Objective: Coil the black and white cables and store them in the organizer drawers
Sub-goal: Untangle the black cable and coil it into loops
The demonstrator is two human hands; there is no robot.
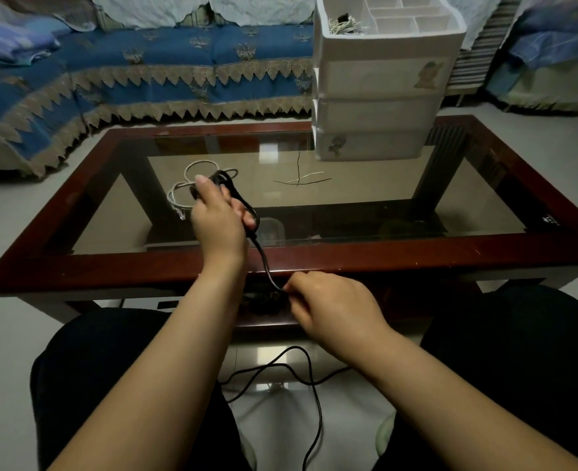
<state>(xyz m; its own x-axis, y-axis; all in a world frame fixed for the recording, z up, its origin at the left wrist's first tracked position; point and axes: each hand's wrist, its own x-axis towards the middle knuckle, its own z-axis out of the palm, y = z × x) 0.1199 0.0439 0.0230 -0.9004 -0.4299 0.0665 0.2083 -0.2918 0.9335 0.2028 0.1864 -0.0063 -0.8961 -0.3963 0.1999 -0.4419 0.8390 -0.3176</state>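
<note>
My left hand (217,219) grips several loops of the black cable (264,258) above the glass table. From that hand the cable runs down to my right hand (328,302), which pinches it at the table's near edge. The rest of it trails in loose curves to the floor between my knees. A white cable (182,192) lies loosely looped on the glass just left of my left hand. The white organizer (379,107) stands at the far right of the table, its top drawer pulled open with a coiled whitish cable (343,26) inside.
The glass table has a dark red wooden frame (416,261). Thin black and white ties (303,180) lie on the glass in front of the organizer. A blue sofa (145,73) runs behind the table. My knees flank the dangling cable.
</note>
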